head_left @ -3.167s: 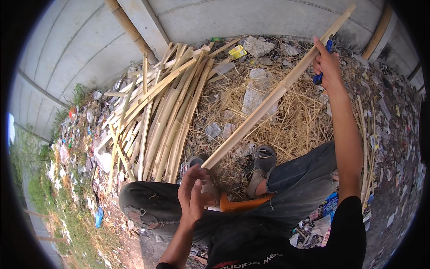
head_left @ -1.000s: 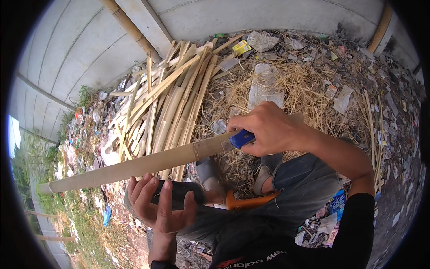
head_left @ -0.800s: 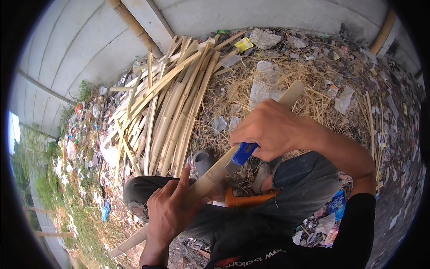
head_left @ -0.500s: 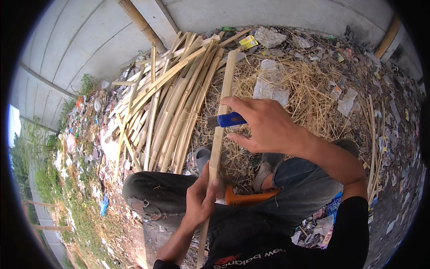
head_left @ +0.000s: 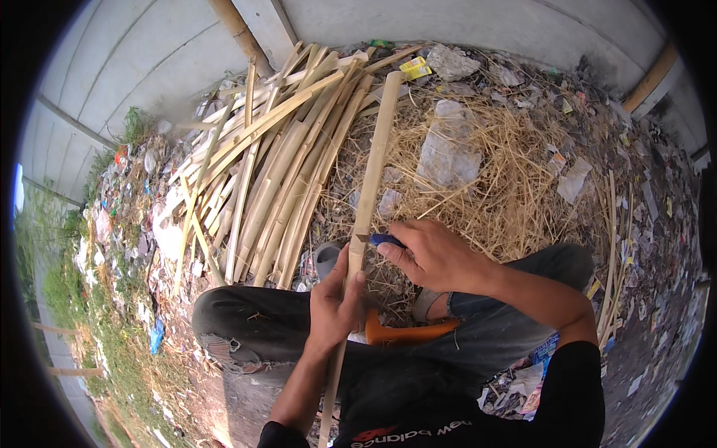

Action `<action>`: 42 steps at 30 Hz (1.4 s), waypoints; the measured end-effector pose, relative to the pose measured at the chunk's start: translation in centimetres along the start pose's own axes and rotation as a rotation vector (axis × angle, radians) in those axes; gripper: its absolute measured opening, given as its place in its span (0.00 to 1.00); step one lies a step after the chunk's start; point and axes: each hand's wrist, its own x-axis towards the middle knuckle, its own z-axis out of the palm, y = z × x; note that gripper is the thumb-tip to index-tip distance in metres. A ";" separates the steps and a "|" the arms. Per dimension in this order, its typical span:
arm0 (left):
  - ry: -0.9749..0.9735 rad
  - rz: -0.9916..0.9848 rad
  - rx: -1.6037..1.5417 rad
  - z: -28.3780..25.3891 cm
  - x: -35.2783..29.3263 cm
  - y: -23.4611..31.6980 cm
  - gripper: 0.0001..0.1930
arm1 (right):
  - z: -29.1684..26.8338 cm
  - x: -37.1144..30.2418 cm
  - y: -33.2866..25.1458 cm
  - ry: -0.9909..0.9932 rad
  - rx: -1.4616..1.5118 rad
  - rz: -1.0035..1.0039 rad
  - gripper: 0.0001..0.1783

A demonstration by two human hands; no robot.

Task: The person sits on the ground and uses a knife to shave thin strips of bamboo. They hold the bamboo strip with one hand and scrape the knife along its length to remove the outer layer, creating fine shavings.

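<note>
A long split bamboo strip (head_left: 376,157) stands lengthwise in front of me, its lower end running down over my lap. My left hand (head_left: 334,308) is wrapped round it near its middle. Just above that grip, my right hand (head_left: 433,256) is closed on a blue-handled knife (head_left: 388,240), most of the handle hidden in the fingers. The short dark blade lies against the right side of the strip. Below the right hand, an orange curved object (head_left: 414,332) rests between my legs, partly covered.
A pile of split bamboo strips (head_left: 276,164) lies to the left, toward the grey wall (head_left: 463,30). Shavings (head_left: 508,194) surround a pale stone block (head_left: 448,149) ahead. Thin strips (head_left: 612,254) lie at the right among litter. A bamboo post (head_left: 243,37) leans by the wall.
My right hand has come down and closer to the left hand, bringing the knife from higher on the strip to just above the left grip. Its spread fingers have closed round the handle.
</note>
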 end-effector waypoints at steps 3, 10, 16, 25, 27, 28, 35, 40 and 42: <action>-0.004 -0.059 -0.051 -0.1 0.0 0.0 0.28 | 0.4 -0.2 -0.2 0.036 -0.026 -0.135 0.23; -0.023 -0.133 -0.102 -0.2 -0.1 -1.3 0.29 | 0.0 0.4 -0.9 -0.206 0.116 0.094 0.18; -0.029 -0.097 -0.145 -0.1 -0.1 -1.4 0.29 | 0.9 0.1 -0.5 -0.054 0.172 0.030 0.14; -0.013 0.004 -0.235 0.8 0.0 -2.9 0.29 | 3.0 -1.6 -0.3 -0.115 -0.062 -0.016 0.20; -0.043 -0.108 -0.195 0.3 -0.2 -2.5 0.30 | 3.1 -1.7 -0.8 -0.209 -0.033 0.084 0.23; -0.047 -0.134 -0.185 0.1 -0.2 -2.4 0.30 | 3.2 -1.6 -0.8 -0.215 -0.079 0.079 0.24; 0.000 -0.157 -0.135 0.3 0.3 -3.3 0.32 | 4.1 -0.5 1.1 -0.148 -0.256 0.034 0.26; -0.015 -0.225 -0.169 0.5 0.2 -3.9 0.32 | 3.5 0.4 1.7 -0.198 -0.269 0.088 0.27; -0.048 -0.220 -0.151 0.6 -0.9 -4.6 0.31 | 1.6 2.5 5.5 -0.019 -0.232 0.254 0.28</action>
